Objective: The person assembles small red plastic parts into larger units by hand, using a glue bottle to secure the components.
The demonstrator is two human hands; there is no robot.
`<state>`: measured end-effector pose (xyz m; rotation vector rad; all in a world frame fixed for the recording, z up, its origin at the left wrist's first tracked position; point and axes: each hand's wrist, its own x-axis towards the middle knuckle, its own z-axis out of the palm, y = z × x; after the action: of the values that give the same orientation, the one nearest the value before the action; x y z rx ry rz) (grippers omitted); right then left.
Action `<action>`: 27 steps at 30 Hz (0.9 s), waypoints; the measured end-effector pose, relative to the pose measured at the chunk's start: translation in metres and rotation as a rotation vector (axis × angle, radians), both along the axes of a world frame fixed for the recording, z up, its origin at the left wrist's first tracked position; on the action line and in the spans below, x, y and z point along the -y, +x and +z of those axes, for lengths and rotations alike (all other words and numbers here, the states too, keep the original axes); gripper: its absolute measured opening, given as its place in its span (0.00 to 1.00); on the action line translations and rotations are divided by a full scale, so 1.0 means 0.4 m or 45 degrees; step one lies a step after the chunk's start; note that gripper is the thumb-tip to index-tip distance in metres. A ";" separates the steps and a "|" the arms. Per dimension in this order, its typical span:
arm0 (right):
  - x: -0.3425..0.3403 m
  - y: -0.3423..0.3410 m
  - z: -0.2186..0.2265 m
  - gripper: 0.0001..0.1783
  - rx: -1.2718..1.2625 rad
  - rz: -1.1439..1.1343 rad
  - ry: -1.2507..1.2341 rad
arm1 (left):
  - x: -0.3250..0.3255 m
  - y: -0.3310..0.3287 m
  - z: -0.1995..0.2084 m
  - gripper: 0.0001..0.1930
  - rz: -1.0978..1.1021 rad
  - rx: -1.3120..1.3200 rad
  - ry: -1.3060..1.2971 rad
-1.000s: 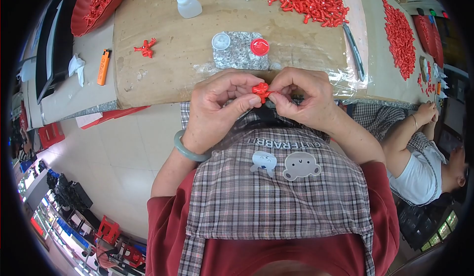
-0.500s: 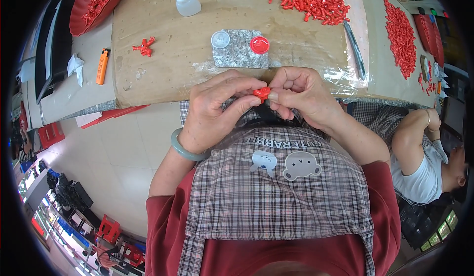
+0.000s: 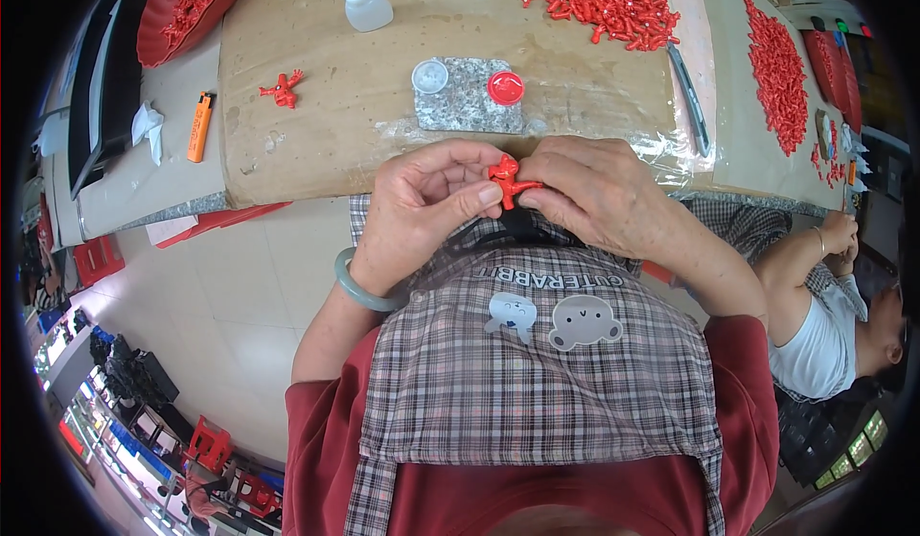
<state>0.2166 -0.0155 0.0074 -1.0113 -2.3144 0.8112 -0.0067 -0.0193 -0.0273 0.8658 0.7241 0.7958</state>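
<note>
Just off the table's front edge, I hold a small red figurine [image 3: 508, 180] between both hands. The thumb and fingers of my left hand [image 3: 433, 191] pinch its left side. My right hand [image 3: 596, 191] grips a limb that sticks out to the right. Beyond my hands lies a speckled grey stone slab [image 3: 467, 105], with a pale, clear-looking small cup [image 3: 429, 76] and a red-filled cup [image 3: 505, 87] on it. Another red figurine [image 3: 281, 91], limbs spread, lies on the brown covering to the left.
A heap of red pieces [image 3: 604, 0] lies at the back; a second heap [image 3: 776, 71] is farther right. A craft knife [image 3: 688, 100], an orange lighter [image 3: 199, 127], a translucent bottle [image 3: 366, 7] and a red basin [image 3: 187, 14] also stand or lie about. Another person [image 3: 815, 316] sits at right.
The figurine has turned in my fingers, so more of its body and limbs show. My right hand has rolled over, its back now facing up.
</note>
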 end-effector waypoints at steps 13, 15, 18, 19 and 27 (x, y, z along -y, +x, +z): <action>0.004 -0.008 0.000 0.08 0.101 -0.018 0.182 | 0.001 0.003 0.002 0.15 -0.009 -0.008 -0.036; 0.006 -0.006 0.001 0.07 0.115 0.014 0.145 | -0.002 -0.002 0.007 0.15 -0.028 -0.028 -0.035; 0.014 -0.008 -0.005 0.07 0.050 0.011 0.062 | 0.002 0.000 0.013 0.14 -0.029 -0.129 0.072; 0.015 -0.009 -0.007 0.07 0.051 0.012 0.060 | 0.002 0.002 0.014 0.13 -0.014 -0.204 0.175; 0.025 -0.012 -0.002 0.08 -0.149 -0.095 -0.705 | -0.004 0.004 0.023 0.10 -0.005 -0.517 0.564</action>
<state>0.2118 -0.0253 0.0066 -1.2227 -1.9767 1.4839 -0.0051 -0.0175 -0.0179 1.4557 0.9156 0.7987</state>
